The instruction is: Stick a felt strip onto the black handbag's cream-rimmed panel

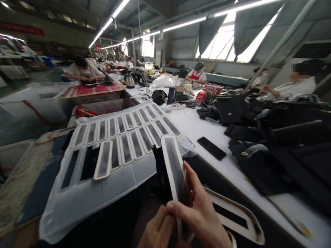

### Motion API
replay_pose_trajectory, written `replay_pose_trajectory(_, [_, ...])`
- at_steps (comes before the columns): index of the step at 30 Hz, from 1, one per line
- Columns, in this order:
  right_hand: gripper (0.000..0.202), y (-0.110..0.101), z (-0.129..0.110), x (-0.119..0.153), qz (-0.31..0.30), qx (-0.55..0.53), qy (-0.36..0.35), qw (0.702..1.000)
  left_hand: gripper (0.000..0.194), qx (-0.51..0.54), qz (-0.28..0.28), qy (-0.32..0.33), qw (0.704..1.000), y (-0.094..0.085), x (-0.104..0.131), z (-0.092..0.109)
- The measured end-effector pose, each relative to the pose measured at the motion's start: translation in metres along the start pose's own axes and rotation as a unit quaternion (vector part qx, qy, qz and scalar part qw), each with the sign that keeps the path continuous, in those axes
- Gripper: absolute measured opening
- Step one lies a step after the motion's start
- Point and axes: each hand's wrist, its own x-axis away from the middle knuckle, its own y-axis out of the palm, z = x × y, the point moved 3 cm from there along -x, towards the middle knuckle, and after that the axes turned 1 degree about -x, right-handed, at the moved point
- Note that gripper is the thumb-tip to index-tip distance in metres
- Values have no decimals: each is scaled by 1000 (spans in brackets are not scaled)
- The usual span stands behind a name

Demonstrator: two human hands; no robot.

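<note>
Right hand (203, 210) clasps the white-rimmed strip (173, 162), its length running forward-left; left hand (157, 229) bunched alongside, hold unclear.

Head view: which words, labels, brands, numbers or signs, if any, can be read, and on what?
None can be read.
Red banner, upper left: too blurred.
Red sign, far back: too small.
Red box: too blurred.
Red container: too blurred.
White-edged strip in right hand: no lettering visible.

On the white worktop (190, 122) we see a dark phone (211, 148); beyond the phone stand a red container (200, 98) and, farther to its left, a metal kettle (130, 81); black bags (258, 165) lie to its right.
</note>
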Motion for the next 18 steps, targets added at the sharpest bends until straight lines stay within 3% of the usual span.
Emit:
replay_pose_trajectory(4, [90,-57,2,15,58,118,-21,991,35,64,-106,107,986,44,-11,16])
replay_pose_trajectory(7, [85,-107,-5,26,67,163,-62,982,33,113,-144,112,977,47,-19,23])
replay_pose_trajectory(9, [85,-139,-13,31,87,222,-91,967,34,91,-111,53,988,39,-24,17])
replay_pose_trajectory(12, [84,-171,-19,33,108,306,-121,938,29,16,-12,-108,994,31,-26,-8])
replay_pose_trajectory(14, [84,-180,-16,30,99,325,-133,931,35,22,20,-201,979,35,-25,-27])
replay_pose_trajectory(18, [83,-182,2,19,74,321,-151,932,54,95,8,-299,950,57,-21,-57])
